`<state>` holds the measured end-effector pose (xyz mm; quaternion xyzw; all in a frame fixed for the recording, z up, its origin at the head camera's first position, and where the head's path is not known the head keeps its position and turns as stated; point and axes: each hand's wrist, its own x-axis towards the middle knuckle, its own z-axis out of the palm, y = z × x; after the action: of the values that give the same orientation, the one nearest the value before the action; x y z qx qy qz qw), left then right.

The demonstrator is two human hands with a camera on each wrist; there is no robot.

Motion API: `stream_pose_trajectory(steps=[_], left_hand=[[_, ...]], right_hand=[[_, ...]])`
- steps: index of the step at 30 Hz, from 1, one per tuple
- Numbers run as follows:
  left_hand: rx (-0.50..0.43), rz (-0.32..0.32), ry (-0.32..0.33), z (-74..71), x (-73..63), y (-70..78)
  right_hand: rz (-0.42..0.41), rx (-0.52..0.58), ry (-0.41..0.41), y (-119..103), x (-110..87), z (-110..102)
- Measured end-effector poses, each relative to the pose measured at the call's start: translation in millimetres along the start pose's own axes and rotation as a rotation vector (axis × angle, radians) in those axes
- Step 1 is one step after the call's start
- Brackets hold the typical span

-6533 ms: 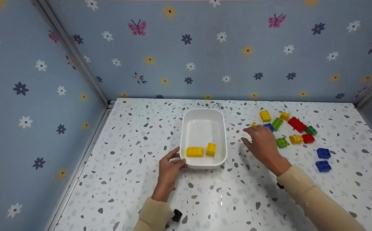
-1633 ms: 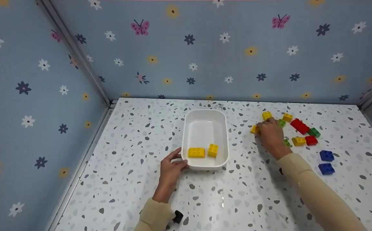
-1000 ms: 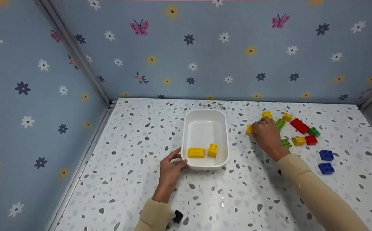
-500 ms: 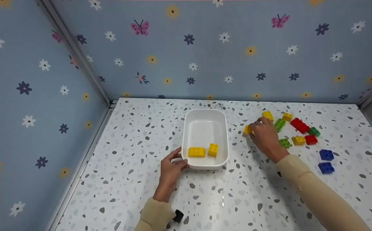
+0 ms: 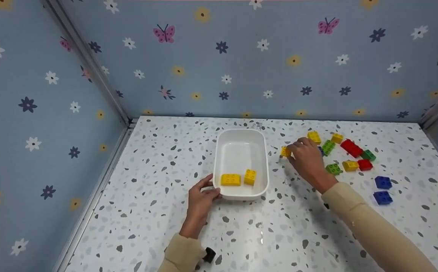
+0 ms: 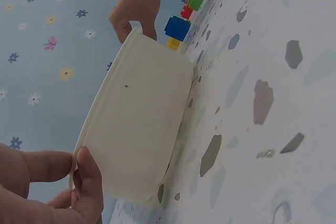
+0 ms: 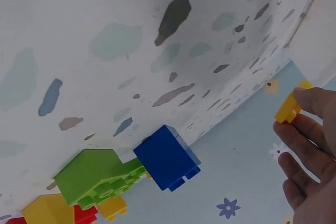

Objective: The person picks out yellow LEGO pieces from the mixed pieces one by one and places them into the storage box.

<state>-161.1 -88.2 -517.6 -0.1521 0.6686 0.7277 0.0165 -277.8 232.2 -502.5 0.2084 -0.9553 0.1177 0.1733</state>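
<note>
Yellow brick (image 5: 285, 152) is pinched in the fingers of my right hand (image 5: 307, 158), raised near the white tub (image 5: 241, 197); I'd hold it high and use my left hand (image 5: 200, 198), fingers pinching the tub's edge, as a brace.

Head view bright, fairly even; light apparently from above. Narrow glare streak on glossy white grey-speckled tabletop (image 5: 158, 173), viewer's side of white rectangular plastic tub (image 5: 241, 156). Soft shadow R of tub, alongside tan fabric sleeve (image 5: 377, 228). Wrist views dimmer, greyer, detail approx. soft.
</note>
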Motion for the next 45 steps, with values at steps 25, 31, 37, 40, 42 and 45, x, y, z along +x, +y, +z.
stream_pose_trajectory(steps=[25, 31, 37, 40, 42, 45], left_hand=[[0.014, -0.004, 0.009, 0.4, 0.4, -1.1], [0.017, -0.015, 0.012, 1.0, 1.8, -0.6], [0.007, 0.002, 0.002, 0.7, 0.7, -0.4], [0.009, 0.003, 0.005, 0.7, 0.4, -0.4], [0.008, 0.003, 0.005, 0.6, 0.7, -0.4], [0.015, -0.004, 0.007, 0.5, 1.7, -1.3]], right_hand=[[-0.066, 0.031, 0.046, -38, 11.3, -16], [-0.094, 0.023, 0.054, -51, 15.4, -20], [-0.135, 0.009, 0.058, -63, 19.3, -21], [-0.149, 0.008, 0.055, -69, 21.5, -20], [-0.154, 0.012, 0.051, -72, 23.0, -19], [-0.152, 0.023, 0.041, -77, 25.2, -18]])
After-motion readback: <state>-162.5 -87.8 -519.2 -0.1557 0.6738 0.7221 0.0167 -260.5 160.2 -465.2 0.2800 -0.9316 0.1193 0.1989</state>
